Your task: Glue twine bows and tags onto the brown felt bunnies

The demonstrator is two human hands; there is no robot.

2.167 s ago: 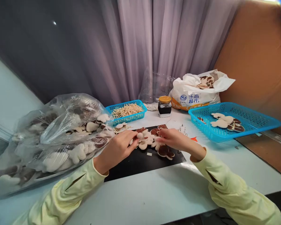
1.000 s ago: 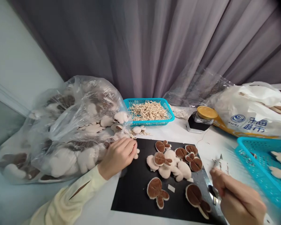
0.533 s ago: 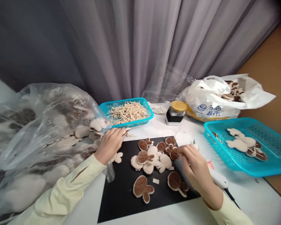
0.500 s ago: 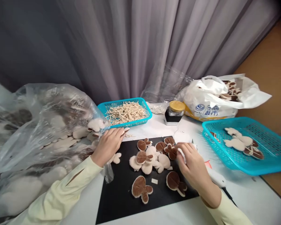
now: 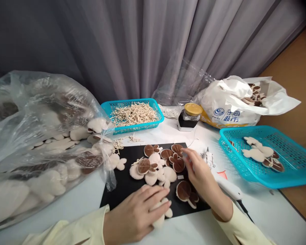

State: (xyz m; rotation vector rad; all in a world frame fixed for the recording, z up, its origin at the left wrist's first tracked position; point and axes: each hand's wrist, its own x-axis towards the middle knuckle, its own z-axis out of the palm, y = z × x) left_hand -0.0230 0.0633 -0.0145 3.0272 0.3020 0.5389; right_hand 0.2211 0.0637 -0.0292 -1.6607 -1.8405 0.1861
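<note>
My left hand (image 5: 137, 212) lies over a white bunny-shaped plush piece (image 5: 168, 211) at the front of the black mat (image 5: 122, 195), its fingers curled across the piece and hiding much of it. My right hand (image 5: 202, 175) has its fingers bent and pressed together at the edge of a cluster of brown-faced bunny pieces (image 5: 178, 164); what sits between the fingertips, if anything, is hidden. White fluffy pieces (image 5: 169, 174) lie mid-mat, with a brown-faced piece (image 5: 144, 166) on top. Another brown bunny piece (image 5: 183, 190) rests under my right wrist. A small white label (image 5: 180, 177) lies nearby.
A glue gun (image 5: 228, 187) lies right of the mat. A blue basket of cream cords (image 5: 134, 129) stands behind, beside a gold-lidded jar (image 5: 193, 109). Another blue basket (image 5: 247, 175) and a white bag (image 5: 226, 98) are at right; a clear bag of plush pieces (image 5: 66, 102) fills the left.
My left hand has come from the clear bag down to the mat's front, where a white bunny piece now lies under it over the brown one's spot. My right hand shifted slightly left.
</note>
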